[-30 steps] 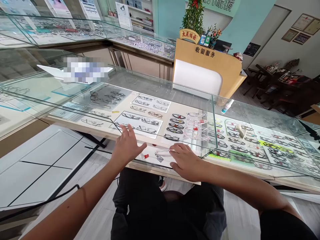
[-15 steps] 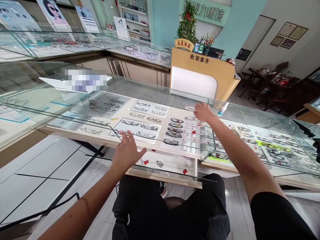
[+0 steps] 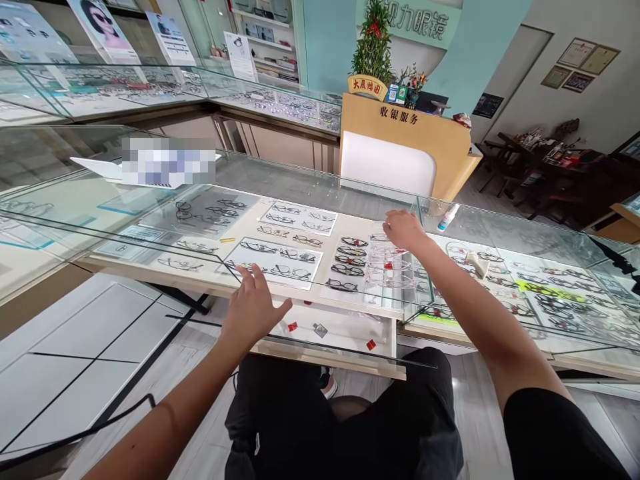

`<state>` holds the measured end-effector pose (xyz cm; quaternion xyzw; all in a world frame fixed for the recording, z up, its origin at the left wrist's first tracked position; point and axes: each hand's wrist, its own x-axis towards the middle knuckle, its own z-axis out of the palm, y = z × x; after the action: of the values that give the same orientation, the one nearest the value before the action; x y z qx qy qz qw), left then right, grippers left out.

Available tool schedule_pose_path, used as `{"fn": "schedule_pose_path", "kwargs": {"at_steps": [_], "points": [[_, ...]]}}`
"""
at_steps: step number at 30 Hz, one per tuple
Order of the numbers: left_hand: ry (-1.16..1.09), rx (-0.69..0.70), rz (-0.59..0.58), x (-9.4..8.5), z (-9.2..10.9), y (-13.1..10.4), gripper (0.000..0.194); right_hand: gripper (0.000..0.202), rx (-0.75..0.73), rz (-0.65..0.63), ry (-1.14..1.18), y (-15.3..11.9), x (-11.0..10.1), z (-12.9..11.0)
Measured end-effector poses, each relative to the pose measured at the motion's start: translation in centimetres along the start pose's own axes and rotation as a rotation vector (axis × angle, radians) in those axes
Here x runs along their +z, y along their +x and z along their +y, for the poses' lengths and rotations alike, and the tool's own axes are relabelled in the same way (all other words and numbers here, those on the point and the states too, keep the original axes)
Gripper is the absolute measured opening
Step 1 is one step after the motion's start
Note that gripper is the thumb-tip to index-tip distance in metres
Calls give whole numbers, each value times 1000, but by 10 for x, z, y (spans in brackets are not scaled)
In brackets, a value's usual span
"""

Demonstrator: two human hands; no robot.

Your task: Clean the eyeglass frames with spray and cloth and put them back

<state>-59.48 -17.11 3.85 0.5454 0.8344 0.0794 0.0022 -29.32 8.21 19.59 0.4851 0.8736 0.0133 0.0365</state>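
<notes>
My left hand [image 3: 254,305] is at the front glass edge of the display case [image 3: 305,308], fingers and thumb spread, holding nothing visible. Past its fingertips lie eyeglasses on a white sheet [image 3: 280,273]. My right hand [image 3: 406,231] reaches over the far right of this case section, its fingers curled. Whatever they hold is hidden behind the hand. Close by its fingertips is a clear pair of eyeglasses [image 3: 379,237]. A column of clear and pinkish eyeglasses [image 3: 393,275] runs toward me below it, beside a column of dark eyeglasses [image 3: 349,260].
An open drawer [image 3: 345,330] with small red pieces is above my lap. A white spray bottle [image 3: 448,217] stands right of my right hand. More eyeglasses fill the right case section [image 3: 543,280]. An open white folder or laptop [image 3: 100,169], partly blurred, lies on the left glass.
My right hand has lowered slightly toward me. The clear eyeglasses that stuck out from its fingers no longer show there. My left hand has barely moved.
</notes>
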Motion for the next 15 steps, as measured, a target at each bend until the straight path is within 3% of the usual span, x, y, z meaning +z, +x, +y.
{"fn": "schedule_pose_path", "kwargs": {"at_steps": [2,4,7,11,15], "points": [[-4,-2,-7,-2,1,0,121,49,-87,31,27,-27,-11,-24],[-12,-8,-21,-4,2,0,121,47,-263,52,98,-61,-16,-55],[-25,-13,-27,-6,3,1,121,44,-521,-76,187,-109,-4,-102],[-49,-18,-14,-7,4,0,122,43,-617,-313,145,-130,49,-139],[-44,-35,-37,-9,5,0,122,38,-387,-370,169,-100,109,-143]]}}
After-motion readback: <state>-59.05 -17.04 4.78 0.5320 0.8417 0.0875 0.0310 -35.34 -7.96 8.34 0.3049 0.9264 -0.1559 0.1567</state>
